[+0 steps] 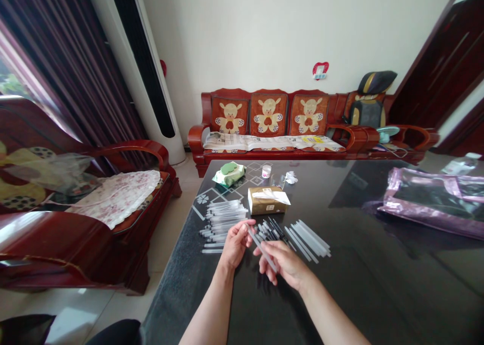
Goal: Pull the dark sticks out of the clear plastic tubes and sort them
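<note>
Over the near part of the dark table, my left hand [237,239] pinches the upper end of a slim translucent plastic tube [267,257]. My right hand [282,262] grips the same tube lower down, so it slants between both hands. Left of my left hand lies a wide stack of similar frosted tubes [227,216]. Just beyond my hands is a small heap of thin black and clear stick-like pieces [271,229]; their kind is hard to make out. To the right, several more pale tubes [310,240] lie side by side, slanted.
A tissue box [266,207] stands behind the heap. Farther back are a green wipes pack [229,173], a small white cup [266,171], a clear glass [278,180] and crumpled tissue [291,177]. A purple-edged clear bag [423,201] lies right on the black table [359,294].
</note>
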Motion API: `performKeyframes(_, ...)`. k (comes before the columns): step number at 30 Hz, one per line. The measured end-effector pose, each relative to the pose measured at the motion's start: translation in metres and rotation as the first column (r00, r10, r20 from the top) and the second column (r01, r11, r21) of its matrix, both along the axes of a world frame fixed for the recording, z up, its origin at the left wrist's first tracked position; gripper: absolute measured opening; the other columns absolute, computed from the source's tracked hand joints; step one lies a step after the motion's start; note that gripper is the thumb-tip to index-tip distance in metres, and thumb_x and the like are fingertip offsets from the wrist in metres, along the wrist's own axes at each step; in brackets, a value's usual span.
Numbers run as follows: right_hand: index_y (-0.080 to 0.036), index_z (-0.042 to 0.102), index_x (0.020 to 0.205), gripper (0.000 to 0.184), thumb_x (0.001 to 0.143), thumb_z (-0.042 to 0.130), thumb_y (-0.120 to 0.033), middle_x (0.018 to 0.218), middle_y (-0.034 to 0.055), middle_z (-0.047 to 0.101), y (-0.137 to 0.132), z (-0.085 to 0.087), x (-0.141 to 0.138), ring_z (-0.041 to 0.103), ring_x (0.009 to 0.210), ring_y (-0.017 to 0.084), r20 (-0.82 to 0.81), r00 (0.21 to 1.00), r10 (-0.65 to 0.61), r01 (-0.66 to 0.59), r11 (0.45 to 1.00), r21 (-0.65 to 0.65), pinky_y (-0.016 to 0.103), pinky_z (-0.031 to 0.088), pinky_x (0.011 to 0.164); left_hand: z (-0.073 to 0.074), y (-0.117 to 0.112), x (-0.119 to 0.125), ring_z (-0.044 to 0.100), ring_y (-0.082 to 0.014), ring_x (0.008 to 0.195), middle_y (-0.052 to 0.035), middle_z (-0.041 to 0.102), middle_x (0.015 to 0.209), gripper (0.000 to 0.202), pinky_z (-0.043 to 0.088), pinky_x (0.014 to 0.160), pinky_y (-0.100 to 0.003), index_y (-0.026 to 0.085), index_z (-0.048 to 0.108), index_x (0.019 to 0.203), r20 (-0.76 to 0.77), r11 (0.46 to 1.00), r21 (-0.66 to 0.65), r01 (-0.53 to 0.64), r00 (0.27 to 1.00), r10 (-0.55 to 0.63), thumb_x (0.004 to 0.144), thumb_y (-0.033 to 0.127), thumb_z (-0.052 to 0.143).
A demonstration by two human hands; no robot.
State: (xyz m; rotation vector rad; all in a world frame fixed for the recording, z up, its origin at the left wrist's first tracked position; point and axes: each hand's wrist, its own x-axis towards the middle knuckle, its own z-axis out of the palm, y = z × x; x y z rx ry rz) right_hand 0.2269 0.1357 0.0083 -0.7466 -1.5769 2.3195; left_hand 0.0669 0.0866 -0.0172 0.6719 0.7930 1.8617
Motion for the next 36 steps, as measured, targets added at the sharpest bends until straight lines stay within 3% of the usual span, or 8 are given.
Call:
performKeyframes(9,-0.014,0.059,0.087,0.037,0.085,0.05,-0.05,0.041,-0.0098,0.04,-0.007,-0.005,-0.01,0.016,0.028,0.003,-0.074,0.997,0.01,-0.023,0.984,-0.178,0.017,0.016,0.028,-0.006,0.001,0.006,0.043,-0.0039,0.046,-0.0043,0.061,0.07,0.03,0.032,0.043,-0.016,0.01,0.066,0.089,-0.021,0.995,-0.039,0.087,0.996,-0.088,0.079,0.038,0.066)
performKeyframes(14,-0.017,0.053,0.071,0.043,0.087,0.041,-0.056,0.042,-0.0097,0.031,-0.006,-0.001,-0.012,0.019,0.032,0.004,0.082,0.991,-0.11,0.084,0.96,0.268,0.019,0.017,0.035,-0.011,0.004,0.003,0.045,-0.0051,0.045,-0.0024,0.06,0.061,0.028,0.034,0.044,-0.017,0.009,0.067,0.082,-0.071,0.998,-0.066,-0.021,0.997,0.016,0.076,0.037,0.068)
performKeyframes(20,-0.019,0.057,0.07,0.041,0.09,0.037,-0.047,0.057,0.0052,0.057,-0.01,0.004,-0.014,0.052,0.054,0.013,0.093,0.889,-0.448,0.083,0.357,0.93,0.025,0.031,0.053,-0.012,0.006,0.004,0.047,-0.0048,0.046,-0.0037,0.063,0.066,0.026,0.036,0.045,-0.017,0.009,0.068,0.083,-0.062,0.997,-0.051,-0.059,0.997,0.056,0.077,0.034,0.068)
performKeyframes(22,-0.019,0.058,0.07,0.04,0.089,0.04,-0.049,0.057,0.0054,0.058,-0.012,0.003,-0.015,0.052,0.051,0.013,0.11,0.89,-0.443,0.104,0.432,0.896,0.024,0.031,0.051,-0.011,0.006,0.005,0.047,-0.0046,0.046,-0.0049,0.066,0.07,0.026,0.037,0.045,-0.016,0.01,0.067,0.085,-0.053,0.997,-0.058,-0.049,0.998,0.046,0.077,0.035,0.068)
performKeyframes(26,-0.017,0.059,0.084,0.049,0.086,0.037,-0.06,0.05,-0.0013,0.053,-0.014,0.0,-0.014,0.033,0.032,0.007,0.145,0.98,-0.135,0.075,0.93,0.361,0.021,0.024,0.037,-0.007,0.004,0.005,0.045,-0.0037,0.044,-0.005,0.066,0.07,0.028,0.034,0.042,-0.015,0.01,0.066,0.086,-0.028,0.998,-0.069,0.0,1.0,-0.002,0.076,0.036,0.069)
performKeyframes(30,-0.018,0.055,0.084,0.047,0.084,0.039,-0.061,0.04,-0.0105,0.034,-0.012,-0.001,-0.012,0.016,0.029,0.004,0.074,0.997,-0.014,0.006,0.994,0.112,0.019,0.018,0.034,-0.006,0.003,0.005,0.045,-0.0035,0.042,-0.0058,0.066,0.069,0.029,0.034,0.041,-0.015,0.009,0.066,0.083,-0.028,0.997,-0.072,0.002,1.0,-0.004,0.075,0.036,0.071)
performKeyframes(32,-0.019,0.053,0.071,0.042,0.086,0.04,-0.056,0.041,-0.0082,0.033,-0.01,0.0,-0.013,0.024,0.032,0.006,0.097,0.988,-0.119,0.074,0.922,0.379,0.021,0.023,0.038,-0.007,0.004,0.004,0.048,-0.0046,0.044,-0.0066,0.067,0.07,0.028,0.036,0.042,-0.016,0.008,0.066,0.082,-0.037,0.997,-0.071,-0.027,0.999,0.024,0.075,0.035,0.07)
performKeyframes(36,-0.019,0.056,0.069,0.037,0.089,0.039,-0.045,0.057,0.0044,0.056,-0.01,-0.001,-0.016,0.051,0.052,0.015,0.116,0.916,-0.384,0.062,0.421,0.905,0.027,0.032,0.054,-0.009,0.006,0.005,0.051,-0.0054,0.046,-0.0065,0.067,0.069,0.026,0.039,0.046,-0.017,0.008,0.066,0.083,-0.037,0.996,-0.056,-0.073,0.997,0.071,0.077,0.034,0.068)
